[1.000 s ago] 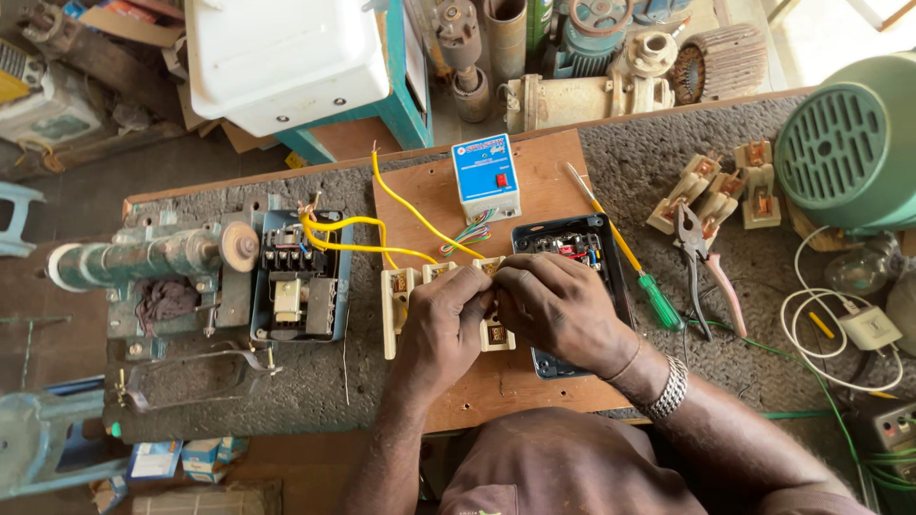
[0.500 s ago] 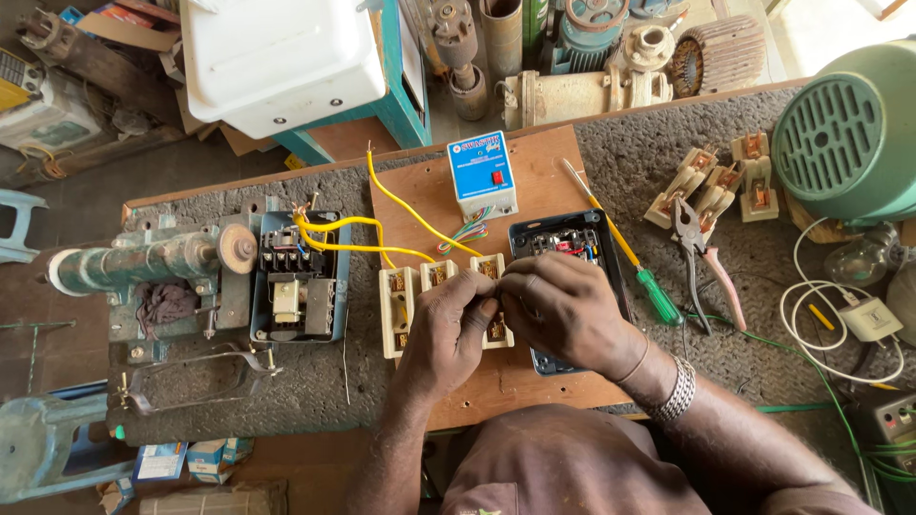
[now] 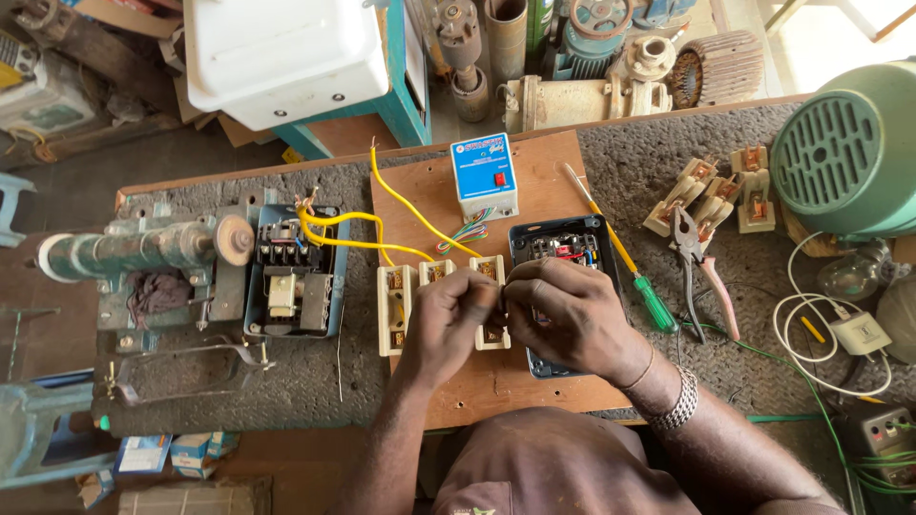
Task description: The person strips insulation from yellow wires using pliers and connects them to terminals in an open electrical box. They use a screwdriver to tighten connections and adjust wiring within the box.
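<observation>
My left hand and my right hand meet fingertip to fingertip over the right end of a row of cream fuse holders fixed on a wooden board. The fingers pinch something small between them; I cannot tell what it is. Yellow wires run from the fuse holders to an open starter box at the left. A black open switch box lies under my right hand. A blue and white relay box stands on the board behind.
A green-handled screwdriver and pliers lie to the right, with loose cream fuse parts and a green motor. A vise sits at left. A white container and metal parts stand beyond the bench.
The view has shifted slightly. My hands stay together over the fuse holders, with only small finger movement.
</observation>
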